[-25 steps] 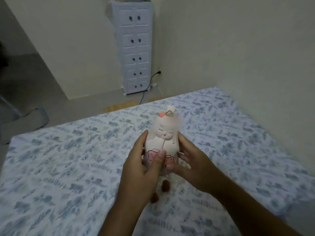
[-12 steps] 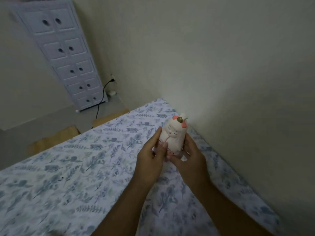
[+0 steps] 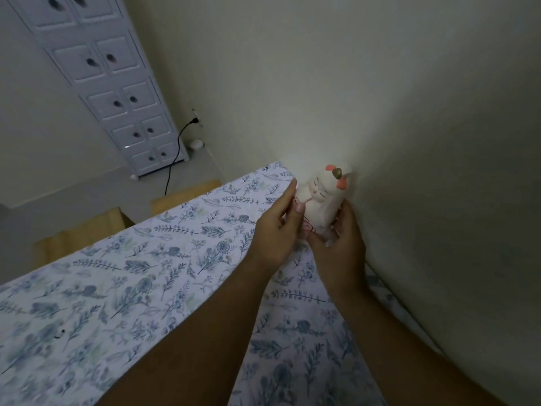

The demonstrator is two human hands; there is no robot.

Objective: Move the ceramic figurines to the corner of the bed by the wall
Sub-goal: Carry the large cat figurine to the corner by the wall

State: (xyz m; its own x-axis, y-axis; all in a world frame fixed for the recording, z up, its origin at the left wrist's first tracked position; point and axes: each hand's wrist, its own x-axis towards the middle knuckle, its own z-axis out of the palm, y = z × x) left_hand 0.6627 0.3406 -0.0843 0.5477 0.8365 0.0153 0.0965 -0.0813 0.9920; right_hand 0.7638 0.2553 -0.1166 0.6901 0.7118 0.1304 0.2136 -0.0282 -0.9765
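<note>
A white ceramic figurine with closed eyes, pink ear patches and a brown knob on top is held tilted, close to the wall at the bed's far corner. My left hand grips its left side with the thumb across its front. Cupping its lower right side is my right hand. The base of the figurine is hidden by my fingers, so I cannot tell whether it touches the bed, which has a white sheet with blue leaf print.
The cream wall runs along the bed's right edge. A tall white drawer cabinet stands on the floor beyond the bed. A black cable hangs from a wall socket. Wooden boards lie beside the bed's far edge.
Both hands carried the figurine from the middle of the bed toward the far corner by the wall. The view swung right and closer to the wall.
</note>
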